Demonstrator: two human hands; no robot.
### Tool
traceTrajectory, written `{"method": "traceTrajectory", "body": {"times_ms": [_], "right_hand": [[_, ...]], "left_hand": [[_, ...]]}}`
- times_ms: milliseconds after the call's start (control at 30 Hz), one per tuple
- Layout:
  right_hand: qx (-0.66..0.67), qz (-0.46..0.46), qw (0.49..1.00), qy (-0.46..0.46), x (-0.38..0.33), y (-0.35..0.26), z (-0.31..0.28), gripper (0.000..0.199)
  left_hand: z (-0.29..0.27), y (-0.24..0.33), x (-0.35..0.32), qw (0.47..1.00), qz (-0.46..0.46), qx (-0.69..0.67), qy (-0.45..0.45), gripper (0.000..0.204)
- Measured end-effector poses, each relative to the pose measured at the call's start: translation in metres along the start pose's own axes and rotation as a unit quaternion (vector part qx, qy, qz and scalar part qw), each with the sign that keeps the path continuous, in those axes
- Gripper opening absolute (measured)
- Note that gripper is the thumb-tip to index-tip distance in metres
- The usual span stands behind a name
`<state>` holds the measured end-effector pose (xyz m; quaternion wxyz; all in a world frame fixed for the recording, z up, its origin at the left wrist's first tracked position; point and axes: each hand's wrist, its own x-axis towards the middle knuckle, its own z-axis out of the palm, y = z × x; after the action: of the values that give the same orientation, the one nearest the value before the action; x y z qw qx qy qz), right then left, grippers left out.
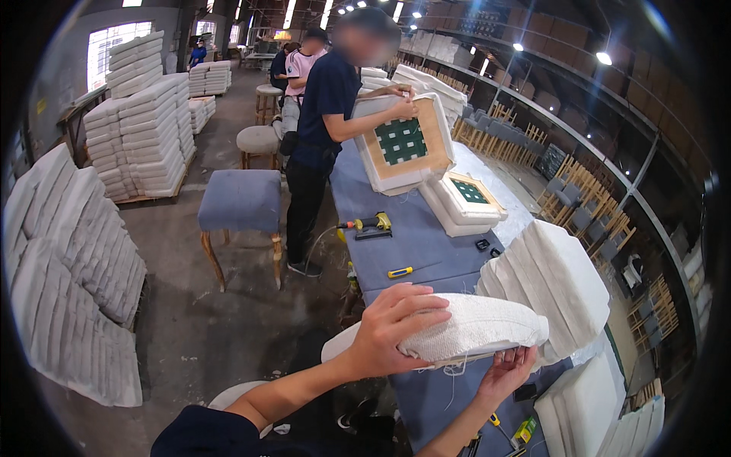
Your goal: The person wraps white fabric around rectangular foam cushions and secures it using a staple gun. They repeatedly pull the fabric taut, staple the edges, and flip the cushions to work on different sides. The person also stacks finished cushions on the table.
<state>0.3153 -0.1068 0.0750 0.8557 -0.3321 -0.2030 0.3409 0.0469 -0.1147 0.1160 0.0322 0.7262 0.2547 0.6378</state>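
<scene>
A white fabric-covered seat cushion (487,324) is held tilted above the near part of the blue-covered table, loose threads hanging from its lower edge. My left hand (400,324) grips its left end, with the fingers spread over the top. Under its right end, my right hand (506,371) curls its fingertips against the lower edge. Part of the cushion's underside is hidden. Just beyond it, a stack of white cushions (560,286) leans on the table. A yellow-handled screwdriver (400,272) lies past my left hand.
Across the blue table (362,179), a co-worker (324,114) handles a seat with green webbing (400,142). A yellow staple gun (373,225) lies by the left edge. More white cushions (575,404) stand near right. A blue stool (240,202) and cushion piles (72,236) are on the left.
</scene>
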Motion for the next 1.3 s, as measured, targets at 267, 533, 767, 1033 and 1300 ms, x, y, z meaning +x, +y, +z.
{"method": "traceTrajectory", "body": {"times_ms": [267,533,767,1033,1300], "right_hand": [[-0.163,-0.089,0.982,0.021,0.019,0.009,-0.010,0.024],[-0.206,-0.193,0.957,0.073,0.038,0.068,0.052,0.029],[-0.310,-0.309,0.893,0.107,0.058,0.149,0.100,0.031],[-0.282,-0.302,0.909,0.047,0.059,0.170,0.095,0.025],[-0.169,-0.340,0.924,0.039,0.061,0.178,0.086,0.020]], "left_hand": [[-0.040,0.032,0.016,0.980,-0.095,0.060,-0.166,0.085],[0.091,-0.044,0.167,0.904,-0.008,0.052,-0.424,0.053],[0.187,-0.196,0.173,0.747,-0.204,0.096,-0.626,0.067],[0.171,-0.188,0.155,0.685,-0.405,-0.033,-0.605,0.081],[0.158,-0.152,0.144,0.742,-0.138,0.115,-0.646,0.061]]}}
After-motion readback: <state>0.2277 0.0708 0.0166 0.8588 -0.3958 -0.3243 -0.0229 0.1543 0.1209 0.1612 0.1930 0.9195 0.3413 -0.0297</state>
